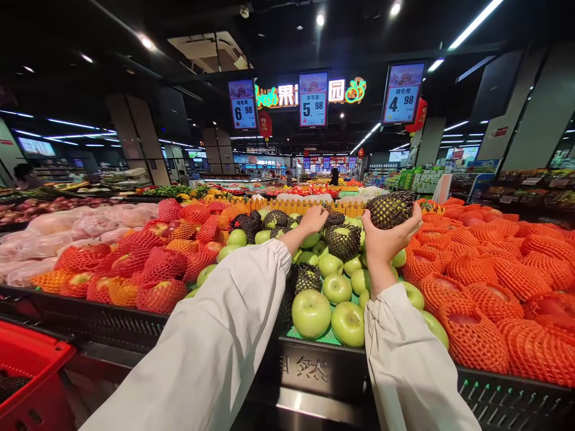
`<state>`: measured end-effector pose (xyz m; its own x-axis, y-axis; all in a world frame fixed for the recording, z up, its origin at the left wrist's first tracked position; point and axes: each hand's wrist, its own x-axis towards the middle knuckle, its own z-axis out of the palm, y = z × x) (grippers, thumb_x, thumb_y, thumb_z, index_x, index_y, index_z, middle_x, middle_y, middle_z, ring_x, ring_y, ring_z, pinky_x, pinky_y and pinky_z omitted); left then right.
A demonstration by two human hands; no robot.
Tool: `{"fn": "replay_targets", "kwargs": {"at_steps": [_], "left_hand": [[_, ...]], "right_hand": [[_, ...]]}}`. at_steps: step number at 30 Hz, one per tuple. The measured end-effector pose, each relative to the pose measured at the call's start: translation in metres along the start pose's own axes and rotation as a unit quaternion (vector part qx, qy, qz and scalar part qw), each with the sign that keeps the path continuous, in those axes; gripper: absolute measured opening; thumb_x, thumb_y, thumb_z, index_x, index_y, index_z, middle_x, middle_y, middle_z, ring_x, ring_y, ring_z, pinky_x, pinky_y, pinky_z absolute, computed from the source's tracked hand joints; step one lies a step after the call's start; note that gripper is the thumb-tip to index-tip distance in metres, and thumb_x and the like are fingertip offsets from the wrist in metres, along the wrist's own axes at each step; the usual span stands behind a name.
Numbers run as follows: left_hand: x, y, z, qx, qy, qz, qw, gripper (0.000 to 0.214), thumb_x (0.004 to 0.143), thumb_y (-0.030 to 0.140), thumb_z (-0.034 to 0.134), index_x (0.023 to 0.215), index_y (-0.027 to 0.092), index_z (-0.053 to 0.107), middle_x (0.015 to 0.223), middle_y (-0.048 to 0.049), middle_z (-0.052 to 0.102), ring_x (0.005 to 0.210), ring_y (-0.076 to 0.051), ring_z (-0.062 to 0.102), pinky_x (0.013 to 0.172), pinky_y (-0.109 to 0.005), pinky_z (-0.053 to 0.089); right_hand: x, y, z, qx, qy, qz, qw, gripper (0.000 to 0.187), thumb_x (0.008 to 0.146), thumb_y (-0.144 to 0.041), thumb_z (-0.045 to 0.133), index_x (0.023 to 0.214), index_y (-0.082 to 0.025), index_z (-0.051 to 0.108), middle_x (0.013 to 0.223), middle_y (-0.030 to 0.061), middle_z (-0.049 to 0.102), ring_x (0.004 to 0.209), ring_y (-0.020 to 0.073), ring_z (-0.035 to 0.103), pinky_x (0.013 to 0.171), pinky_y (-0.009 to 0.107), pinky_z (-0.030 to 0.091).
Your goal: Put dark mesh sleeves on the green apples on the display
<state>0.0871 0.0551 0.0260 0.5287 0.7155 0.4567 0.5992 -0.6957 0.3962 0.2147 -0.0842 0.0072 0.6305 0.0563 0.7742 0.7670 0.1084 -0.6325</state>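
My right hand (pixel 390 245) is raised at the right of the green apples, its fingers wrapped round a green apple in a black foam net (pixel 390 209). Farther left, my left hand (pixel 314 219) reaches over the pile with its fingers curled closed. What those fingertips hold, if anything, is hidden. Close beyond it sits a dark netted apple (pixel 333 216). Between my forearms lie bare green apples (pixel 311 313) on a green liner (pixel 326 336). Another apple in a black net (pixel 344 241) rests among them, with a netted one (pixel 308 278) nearer me by my left sleeve.
Fruit in red and orange nets (pixel 162 269) is heaped on the left. Orange-netted fruit (pixel 476 335) fills the right side. A black display edge (pixel 323 365) runs along the front. At lower left stands a red basket (pixel 36 371). Price signs (pixel 313 100) hang overhead.
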Motion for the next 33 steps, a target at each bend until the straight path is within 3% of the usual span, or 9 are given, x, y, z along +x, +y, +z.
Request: {"fn": "replay_targets", "kwargs": {"at_steps": [2, 7, 10, 13, 17, 20, 23, 28, 33], "left_hand": [[0.008, -0.009, 0.000, 0.021, 0.029, -0.047, 0.998, 0.045, 0.097, 0.032, 0.032, 0.120, 0.014, 0.066, 0.136, -0.0160, 0.065, 0.128, -0.027, 0.058, 0.110, -0.039, 0.043], [0.016, -0.020, 0.010, 0.049, 0.024, -0.129, 0.990, 0.033, 0.087, 0.035, 0.054, 0.098, 0.012, 0.074, 0.115, -0.0226, 0.074, 0.119, -0.040, 0.064, 0.105, -0.051, 0.044], [0.016, -0.015, 0.009, 0.046, 0.037, -0.134, 0.989, 0.030, 0.085, 0.032, 0.058, 0.098, 0.011, 0.075, 0.110, -0.0233, 0.075, 0.115, -0.040, 0.067, 0.104, -0.052, 0.045], [0.011, -0.007, -0.003, 0.035, 0.086, -0.092, 0.991, 0.037, 0.088, 0.024, 0.052, 0.119, 0.012, 0.070, 0.130, -0.0202, 0.069, 0.128, -0.035, 0.061, 0.112, -0.048, 0.042], [-0.012, 0.001, -0.023, -0.041, 0.172, 0.002, 0.984, 0.064, 0.079, 0.009, 0.055, 0.142, 0.016, 0.053, 0.148, -0.0140, 0.056, 0.126, -0.027, 0.061, 0.111, -0.040, 0.046], [-0.044, 0.002, -0.029, -0.111, 0.184, 0.036, 0.976, 0.050, 0.073, 0.007, 0.060, 0.121, 0.018, 0.065, 0.119, -0.0108, 0.072, 0.089, -0.024, 0.070, 0.091, -0.040, 0.057], [-0.078, -0.002, -0.026, -0.101, 0.196, 0.008, 0.975, 0.022, 0.075, 0.017, 0.067, 0.096, 0.021, 0.068, 0.088, -0.0031, 0.072, 0.077, -0.021, 0.068, 0.083, -0.037, 0.056], [-0.101, -0.018, -0.023, -0.140, 0.313, 0.008, 0.939, 0.018, 0.068, 0.018, 0.076, 0.071, 0.020, 0.059, 0.095, -0.0040, 0.062, 0.095, -0.022, 0.062, 0.093, -0.035, 0.051], [-0.091, -0.032, -0.037, -0.328, 0.371, 0.001, 0.869, 0.016, 0.080, 0.023, 0.069, 0.075, 0.020, 0.054, 0.080, 0.0008, 0.062, 0.084, -0.017, 0.062, 0.086, -0.031, 0.052]], "right_hand": [[0.000, 0.000, 0.000, 0.006, -0.002, -0.005, 1.000, 0.087, 0.080, -0.043, 0.062, 0.150, -0.016, 0.018, 0.147, 0.0259, 0.040, 0.141, 0.0414, 0.038, 0.112, 0.065, 0.037], [0.001, 0.001, 0.003, 0.008, 0.005, -0.013, 1.000, 0.087, 0.080, -0.043, 0.063, 0.149, -0.017, 0.018, 0.147, 0.0252, 0.041, 0.141, 0.0403, 0.038, 0.114, 0.065, 0.035], [0.000, 0.002, 0.004, 0.003, 0.008, -0.014, 1.000, 0.084, 0.080, -0.044, 0.063, 0.146, -0.015, 0.021, 0.146, 0.0248, 0.042, 0.141, 0.0378, 0.040, 0.115, 0.060, 0.037], [-0.001, 0.003, 0.005, 0.005, -0.009, -0.017, 1.000, 0.084, 0.080, -0.046, 0.062, 0.146, -0.014, 0.022, 0.147, 0.0250, 0.041, 0.142, 0.0372, 0.040, 0.114, 0.058, 0.039], [-0.003, 0.004, 0.009, 0.067, -0.046, -0.059, 0.995, 0.084, 0.079, -0.046, 0.062, 0.145, -0.014, 0.022, 0.148, 0.0232, 0.041, 0.141, 0.0346, 0.042, 0.117, 0.054, 0.037], [-0.008, 0.001, 0.011, 0.105, -0.089, -0.118, 0.984, 0.086, 0.077, -0.048, 0.063, 0.145, -0.013, 0.023, 0.147, 0.0218, 0.042, 0.139, 0.0329, 0.045, 0.117, 0.051, 0.038], [-0.018, -0.003, 0.013, 0.080, -0.139, -0.184, 0.970, 0.092, 0.074, -0.048, 0.067, 0.148, -0.017, 0.021, 0.148, 0.0194, 0.043, 0.137, 0.0332, 0.048, 0.115, 0.052, 0.040], [-0.033, -0.006, 0.018, 0.114, -0.179, -0.289, 0.934, 0.093, 0.072, -0.048, 0.072, 0.148, -0.017, 0.028, 0.144, 0.0169, 0.049, 0.132, 0.0296, 0.053, 0.114, 0.046, 0.044], [-0.038, -0.010, 0.018, 0.084, -0.208, -0.273, 0.935, 0.097, 0.069, -0.049, 0.073, 0.149, -0.018, 0.027, 0.150, 0.0173, 0.047, 0.136, 0.0312, 0.050, 0.115, 0.051, 0.043]]}}
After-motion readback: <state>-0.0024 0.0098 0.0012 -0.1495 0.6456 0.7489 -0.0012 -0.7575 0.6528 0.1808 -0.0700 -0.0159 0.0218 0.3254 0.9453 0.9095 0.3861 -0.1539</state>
